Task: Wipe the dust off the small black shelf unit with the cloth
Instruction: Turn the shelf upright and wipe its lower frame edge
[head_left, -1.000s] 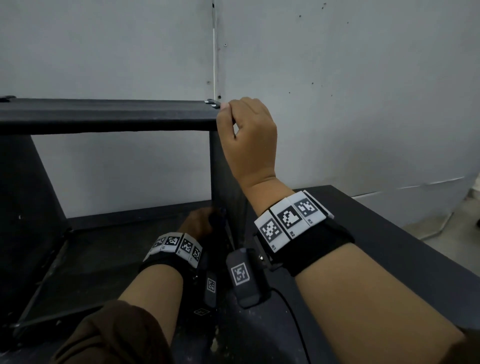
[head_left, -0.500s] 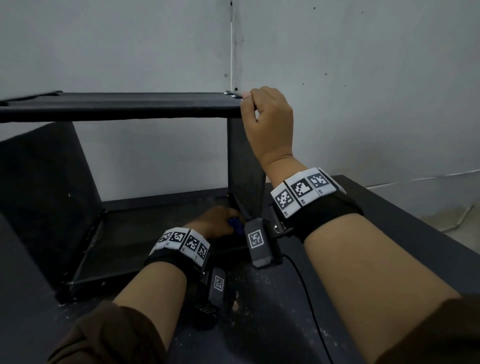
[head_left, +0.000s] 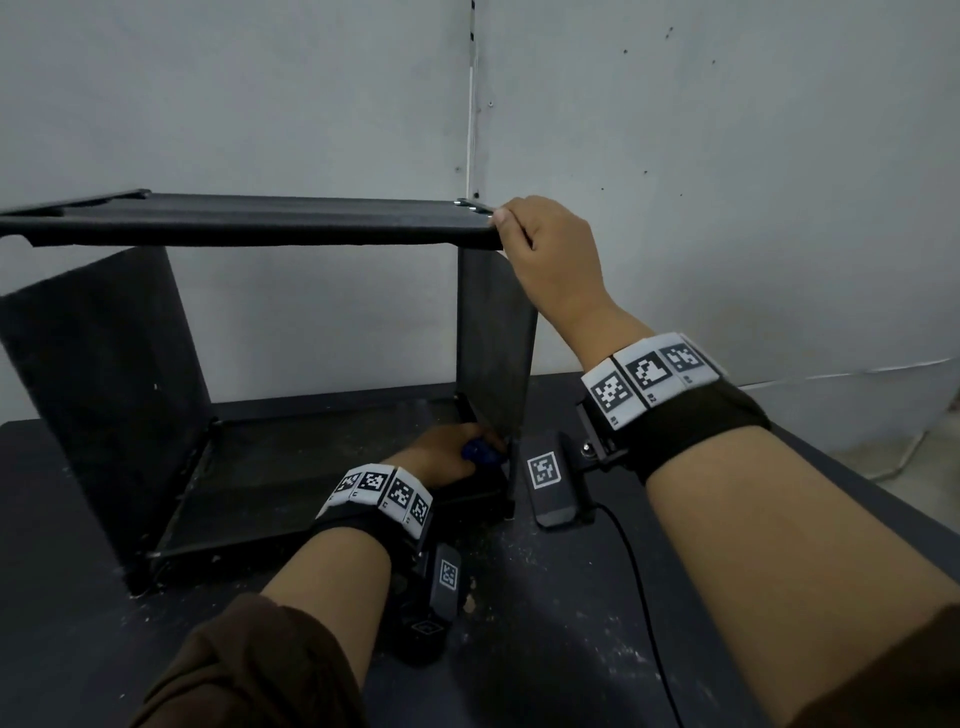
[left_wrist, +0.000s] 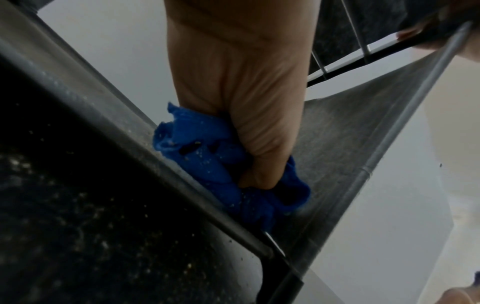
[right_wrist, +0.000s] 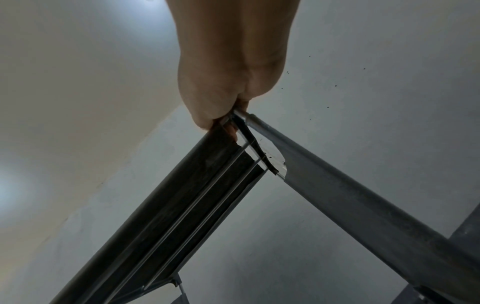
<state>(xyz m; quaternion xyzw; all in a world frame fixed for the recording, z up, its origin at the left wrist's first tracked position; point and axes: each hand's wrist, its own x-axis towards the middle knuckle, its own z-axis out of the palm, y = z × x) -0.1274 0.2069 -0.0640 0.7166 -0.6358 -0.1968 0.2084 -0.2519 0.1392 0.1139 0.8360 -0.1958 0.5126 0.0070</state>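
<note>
At the shelf's lower right corner on the worktop, the left hand, fingers balled round the blue cloth, wipes the bottom panel while the right hand grips the top corner; next, probably, sweep leftward, pressing steadily.

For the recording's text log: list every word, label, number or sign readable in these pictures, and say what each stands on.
No readable words, brands or numbers in any view.
Wristbands: black-and-white square code markers only; the tiny print beneath them is too small to read.
Wrist cameras: one code marker each, no letters.
Shelf unit, blue cloth, table, wall: no text.
</note>
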